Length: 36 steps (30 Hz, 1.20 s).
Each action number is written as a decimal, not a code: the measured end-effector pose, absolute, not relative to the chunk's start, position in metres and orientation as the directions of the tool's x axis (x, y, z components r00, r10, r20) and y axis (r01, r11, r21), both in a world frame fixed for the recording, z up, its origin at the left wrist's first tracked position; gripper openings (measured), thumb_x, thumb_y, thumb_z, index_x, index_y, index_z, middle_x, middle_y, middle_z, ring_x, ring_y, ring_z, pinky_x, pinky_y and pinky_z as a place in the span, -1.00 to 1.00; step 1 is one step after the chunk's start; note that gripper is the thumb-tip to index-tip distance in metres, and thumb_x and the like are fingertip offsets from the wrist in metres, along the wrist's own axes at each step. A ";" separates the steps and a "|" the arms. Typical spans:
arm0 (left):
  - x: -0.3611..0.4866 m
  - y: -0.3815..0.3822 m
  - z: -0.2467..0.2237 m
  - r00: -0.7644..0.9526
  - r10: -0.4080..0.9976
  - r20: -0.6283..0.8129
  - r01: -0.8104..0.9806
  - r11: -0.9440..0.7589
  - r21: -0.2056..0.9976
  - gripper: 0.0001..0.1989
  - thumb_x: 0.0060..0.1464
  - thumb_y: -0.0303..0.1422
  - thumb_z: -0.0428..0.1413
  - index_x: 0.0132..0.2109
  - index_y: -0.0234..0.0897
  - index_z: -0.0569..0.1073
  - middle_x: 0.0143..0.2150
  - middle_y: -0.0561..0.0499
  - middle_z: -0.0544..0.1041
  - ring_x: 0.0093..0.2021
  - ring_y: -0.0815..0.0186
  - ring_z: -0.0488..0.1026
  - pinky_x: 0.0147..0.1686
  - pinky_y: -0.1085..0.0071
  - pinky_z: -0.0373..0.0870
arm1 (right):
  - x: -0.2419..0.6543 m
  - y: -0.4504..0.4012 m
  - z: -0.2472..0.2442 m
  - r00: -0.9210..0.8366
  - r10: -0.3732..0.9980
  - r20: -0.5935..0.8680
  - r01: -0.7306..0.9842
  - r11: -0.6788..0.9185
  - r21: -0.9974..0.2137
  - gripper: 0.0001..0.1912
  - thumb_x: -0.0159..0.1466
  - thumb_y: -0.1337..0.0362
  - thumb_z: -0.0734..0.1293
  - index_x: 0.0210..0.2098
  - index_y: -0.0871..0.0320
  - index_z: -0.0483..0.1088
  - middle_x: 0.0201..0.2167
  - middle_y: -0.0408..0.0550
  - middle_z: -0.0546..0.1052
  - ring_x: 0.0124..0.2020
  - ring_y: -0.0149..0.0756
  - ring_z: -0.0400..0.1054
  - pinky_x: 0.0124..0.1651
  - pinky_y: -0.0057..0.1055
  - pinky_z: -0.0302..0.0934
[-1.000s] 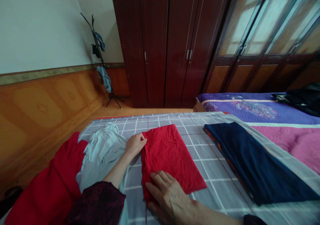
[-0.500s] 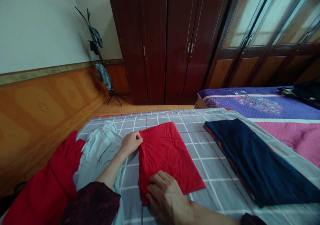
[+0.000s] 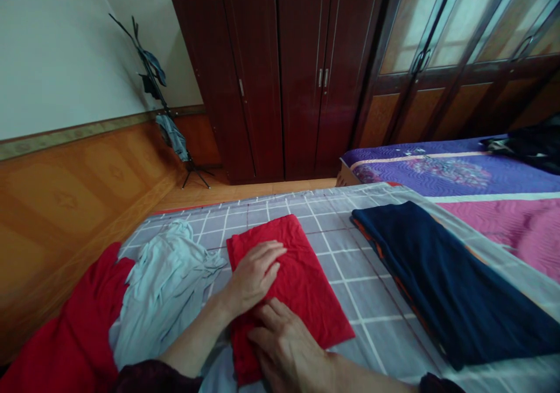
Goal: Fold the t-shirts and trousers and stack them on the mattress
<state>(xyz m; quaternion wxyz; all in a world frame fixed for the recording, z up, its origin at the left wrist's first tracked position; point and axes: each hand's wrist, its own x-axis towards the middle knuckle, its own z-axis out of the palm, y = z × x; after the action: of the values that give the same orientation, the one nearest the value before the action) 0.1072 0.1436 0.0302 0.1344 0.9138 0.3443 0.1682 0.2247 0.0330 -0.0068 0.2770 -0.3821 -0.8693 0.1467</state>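
Note:
A folded red garment (image 3: 306, 299) lies flat on the grey checked bedsheet (image 3: 350, 253). My left hand (image 3: 256, 273) rests on its left half, fingers stretched out over the fabric. Just below, my right hand (image 3: 284, 343) presses on the near part of the garment. Its fingers are slightly bent and apart, and the two hands almost touch. Part of the garment's near left side is hidden beneath my hands. To the left is a crumpled pale blue garment (image 3: 164, 288), close to my left forearm.
A bunched red cloth (image 3: 74, 334) lies at the far left. On the right is a folded navy garment (image 3: 441, 276) with orange edging. Beyond are a purple and pink bed cover (image 3: 450, 171), a dark red wardrobe (image 3: 301, 90) and a coat stand (image 3: 161, 95).
My left hand has let go of the garment's far left corner and moved nearer, flat onto the cloth. My right hand stays near the garment's near edge. The view has shifted slightly.

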 end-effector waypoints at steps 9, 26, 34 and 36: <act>0.075 0.176 0.005 0.504 0.863 0.029 0.848 -0.501 0.171 -0.39 0.29 -0.16 -0.17 0.38 -0.25 -0.11 0.41 -0.13 -0.11 0.39 0.13 -0.23 0.31 0.05 -0.22 | 0.223 0.032 -0.024 -0.591 0.774 0.228 0.602 0.611 -0.513 -0.78 0.13 0.37 0.28 -0.20 0.21 0.41 0.02 0.07 0.35 0.09 -0.15 0.13 0.18 -0.32 0.04; 0.133 0.129 0.039 0.705 0.704 -0.083 0.696 -0.666 0.268 -0.41 0.28 -0.13 -0.16 0.37 -0.19 -0.05 0.41 -0.06 -0.09 0.39 0.20 -0.20 0.32 0.09 -0.21 | 0.218 0.031 -0.033 -0.615 0.616 0.492 0.473 0.788 -0.394 -0.92 0.18 0.28 0.28 -0.38 0.16 0.36 -0.28 -0.01 0.45 -0.22 -0.26 0.29 -0.15 -0.37 0.27; 0.109 0.106 -0.025 0.660 0.741 0.124 0.744 -0.667 0.030 -0.33 0.20 -0.09 -0.04 0.37 -0.14 -0.04 0.41 -0.08 -0.09 0.38 0.00 -0.18 0.29 -0.06 -0.13 | 0.241 0.023 0.017 -0.391 0.533 0.751 0.344 0.841 -0.418 -0.73 0.24 0.32 0.16 -0.08 0.17 0.33 -0.07 0.08 0.46 -0.02 -0.24 0.31 0.03 -0.26 0.23; 0.101 0.100 -0.036 0.652 0.729 0.209 0.748 -0.664 -0.014 -0.37 0.23 -0.12 -0.07 0.37 -0.06 -0.05 0.40 0.02 -0.05 0.38 0.02 -0.15 0.30 -0.02 -0.12 | 0.249 0.028 0.031 -0.399 0.612 0.683 0.365 0.789 -0.493 -0.67 0.24 0.27 0.17 -0.03 0.21 0.33 0.02 0.12 0.41 0.06 -0.20 0.26 0.13 -0.21 0.16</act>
<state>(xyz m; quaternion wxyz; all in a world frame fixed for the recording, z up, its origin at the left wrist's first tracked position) 0.1013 0.1001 -0.0365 -0.0496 0.9074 0.4069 0.0930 0.2487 0.0282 0.0310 0.4616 -0.2958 -0.8256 0.1333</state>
